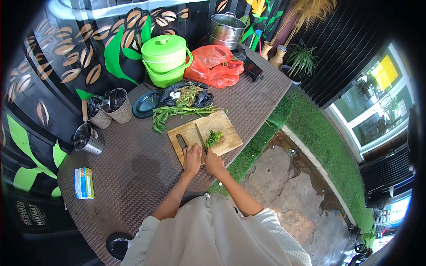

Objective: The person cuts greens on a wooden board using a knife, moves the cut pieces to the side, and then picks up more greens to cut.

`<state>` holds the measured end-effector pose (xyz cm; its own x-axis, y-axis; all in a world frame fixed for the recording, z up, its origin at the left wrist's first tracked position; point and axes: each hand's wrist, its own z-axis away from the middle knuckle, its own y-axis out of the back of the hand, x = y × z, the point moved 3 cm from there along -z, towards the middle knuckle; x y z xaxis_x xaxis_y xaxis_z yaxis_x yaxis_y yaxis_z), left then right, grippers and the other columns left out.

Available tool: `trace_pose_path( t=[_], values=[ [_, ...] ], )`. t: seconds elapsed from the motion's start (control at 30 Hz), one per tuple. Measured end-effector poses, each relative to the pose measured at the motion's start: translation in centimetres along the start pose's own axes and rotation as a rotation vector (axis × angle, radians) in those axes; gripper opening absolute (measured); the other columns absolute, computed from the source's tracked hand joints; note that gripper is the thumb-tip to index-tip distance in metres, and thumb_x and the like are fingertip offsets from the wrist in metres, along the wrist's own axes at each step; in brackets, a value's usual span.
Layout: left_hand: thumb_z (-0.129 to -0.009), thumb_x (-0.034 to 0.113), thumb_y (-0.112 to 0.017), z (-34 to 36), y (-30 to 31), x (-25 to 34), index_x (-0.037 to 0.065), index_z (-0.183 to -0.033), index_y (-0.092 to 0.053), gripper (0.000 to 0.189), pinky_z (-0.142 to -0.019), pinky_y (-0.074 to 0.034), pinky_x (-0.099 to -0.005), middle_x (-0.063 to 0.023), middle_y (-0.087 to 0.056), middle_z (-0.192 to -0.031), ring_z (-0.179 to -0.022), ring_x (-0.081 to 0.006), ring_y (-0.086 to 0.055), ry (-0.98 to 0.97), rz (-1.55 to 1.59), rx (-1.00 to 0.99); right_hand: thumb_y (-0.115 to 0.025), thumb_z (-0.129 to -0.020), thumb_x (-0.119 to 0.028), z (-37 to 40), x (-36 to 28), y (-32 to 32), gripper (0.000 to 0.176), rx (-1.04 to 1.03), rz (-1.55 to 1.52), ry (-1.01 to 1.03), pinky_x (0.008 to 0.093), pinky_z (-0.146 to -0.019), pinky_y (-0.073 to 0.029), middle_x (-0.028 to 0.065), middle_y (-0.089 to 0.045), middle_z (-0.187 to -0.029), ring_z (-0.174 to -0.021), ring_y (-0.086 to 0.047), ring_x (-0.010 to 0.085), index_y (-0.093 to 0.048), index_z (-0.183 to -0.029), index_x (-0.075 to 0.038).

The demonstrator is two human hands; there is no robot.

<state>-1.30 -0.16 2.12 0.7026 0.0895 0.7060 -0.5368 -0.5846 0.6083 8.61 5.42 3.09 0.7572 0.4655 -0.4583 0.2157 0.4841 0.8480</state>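
Note:
A wooden cutting board (230, 131) lies on the woven-pattern table in front of me. My right hand (214, 163) grips the handle of a kitchen knife (200, 134), whose blade points away from me across the board. Just right of the blade sits a small heap of chopped greens (214, 138). On the board's near left part rests my left hand (192, 158), close beside the right, its fingers curled together; whatever is under them is hidden. Beyond the board's far edge lie long leafy green stalks (177, 112).
Behind the stalks are a black plastic bag (203, 98) with plant scraps, a dark plate (146, 104), a green lidded bucket (164, 60), a red plastic bag (217, 68) and a steel pot (226, 31). Utensil holders (119, 106) and a tissue pack (84, 182) stand left.

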Motion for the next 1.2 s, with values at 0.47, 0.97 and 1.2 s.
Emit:
trace_pose_path(
  t=[0.47, 0.97, 1.2],
  values=[
    [-0.080, -0.005, -0.048, 0.0, -0.2, -0.8, 0.003, -0.076, -0.043, 0.010, -0.074, -0.035, -0.0391, -0.0110, -0.055, -0.077, -0.077, -0.0313, -0.047, -0.039, 0.038, 0.067, -0.044, -0.089, -0.017, 0.6, 0.1, -1.2, 0.034, 0.073, 0.039, -0.044, 0.0508, -0.073, -0.051, 0.0280, -0.064, -0.089, -0.084, -0.064, 0.0429, -0.036, -0.116, 0.002],
    [-0.075, 0.005, -0.066, 0.1, 0.0, -0.2, 0.006, -0.093, -0.061, 0.018, -0.088, -0.036, -0.0370, -0.0056, -0.065, -0.092, -0.096, -0.0239, -0.055, -0.045, 0.094, 0.013, -0.046, -0.087, -0.014, 0.9, 1.5, 1.2, 0.030, 0.011, 0.103, 0.050, 0.0501, -0.070, -0.052, 0.0290, -0.064, -0.086, -0.081, -0.064, 0.0441, -0.038, -0.110, 0.004],
    [-0.077, 0.007, -0.066, 0.4, -0.1, -0.5, 0.003, -0.090, -0.064, 0.013, -0.082, -0.040, -0.0389, -0.0100, -0.061, -0.089, -0.092, -0.0287, -0.052, -0.049, 0.000, 0.073, -0.045, -0.086, -0.010, 1.7, 1.2, 1.3, 0.025, 0.037, 0.095, 0.042, 0.0487, -0.068, -0.053, 0.0267, -0.065, -0.083, -0.079, -0.066, 0.0413, -0.039, -0.106, 0.003]
  ],
)
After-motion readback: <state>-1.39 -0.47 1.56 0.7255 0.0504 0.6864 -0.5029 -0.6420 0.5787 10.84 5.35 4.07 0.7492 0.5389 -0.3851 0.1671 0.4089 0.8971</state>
